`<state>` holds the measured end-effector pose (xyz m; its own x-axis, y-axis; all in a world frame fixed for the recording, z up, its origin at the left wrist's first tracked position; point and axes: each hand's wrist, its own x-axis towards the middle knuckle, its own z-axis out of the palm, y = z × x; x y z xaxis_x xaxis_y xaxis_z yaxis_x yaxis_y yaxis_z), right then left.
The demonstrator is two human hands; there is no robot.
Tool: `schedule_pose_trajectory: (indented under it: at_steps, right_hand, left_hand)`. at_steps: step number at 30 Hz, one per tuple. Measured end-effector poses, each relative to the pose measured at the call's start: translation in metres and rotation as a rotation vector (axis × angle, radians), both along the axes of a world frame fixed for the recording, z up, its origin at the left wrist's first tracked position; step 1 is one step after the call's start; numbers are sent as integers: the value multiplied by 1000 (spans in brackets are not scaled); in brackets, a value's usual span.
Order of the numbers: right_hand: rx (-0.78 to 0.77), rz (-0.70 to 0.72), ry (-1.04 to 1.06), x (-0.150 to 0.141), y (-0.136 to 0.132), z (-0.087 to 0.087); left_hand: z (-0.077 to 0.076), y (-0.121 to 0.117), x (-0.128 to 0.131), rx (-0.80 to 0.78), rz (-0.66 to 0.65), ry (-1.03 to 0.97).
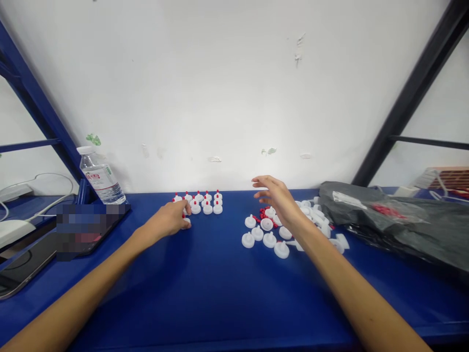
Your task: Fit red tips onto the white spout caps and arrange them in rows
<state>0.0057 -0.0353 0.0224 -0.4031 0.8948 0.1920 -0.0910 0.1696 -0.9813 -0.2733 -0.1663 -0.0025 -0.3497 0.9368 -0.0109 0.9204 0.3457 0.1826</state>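
Observation:
My left hand (169, 218) is closed on a white nozzle cap (187, 223) at the front left of a group; its fingers partly hide the piece. Beyond it stand several white nozzle caps with red tips (207, 209), upright in rows near the wall. My right hand (274, 193) hovers with fingers apart, nothing between them, at the far side of a loose pile. In that pile lie white nozzle caps without red tips (269, 239), some upright and some turned over. Small red tips (263, 213) are heaped among them, partly hidden by my right hand and forearm.
A water bottle (100, 176) stands at the back left by the blue frame. A phone (27, 256) and a dark tablet-like slab lie at the left edge. On the right a black plastic bag (399, 225) holds more red pieces. The white wall (234, 98) bounds the blue table (220, 293).

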Motion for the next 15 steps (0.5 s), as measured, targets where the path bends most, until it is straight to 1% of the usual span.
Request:
schedule_pose_trajectory:
  at_steps: [3,6,7,8,10,11,12,14,15]
  right_hand:
    - [49,-29,-34,3,3,2]
    - [115,-79,-92,6,6,2]
    - [201,-117,-179,8,7,2]
    - [328,-162,-314,9,8,1]
    - [623,-235,-639,13,11,-2]
    - [744,-245,-783,15,14,-3]
    - [819,-231,-885,17,17,-5]
    - [843,-160,-961,21,23,-9]
    - [852,-131,-999,23,27,-11]
  left_hand:
    - [7,-3,-12,-46,70,30]
    - [11,-6,-15,-72,114,64]
    - [12,-7,-13,-78,123,72]
    - [13,-8,-10,-82,128,85]
    - [15,-11,-1,-63,121,150]
    - [17,-12,6,-31,116,196]
    - [18,-13,14,19,106,238]
    - [19,-14,32,153,69,261]
    - [17,-14,41,223,31,227]
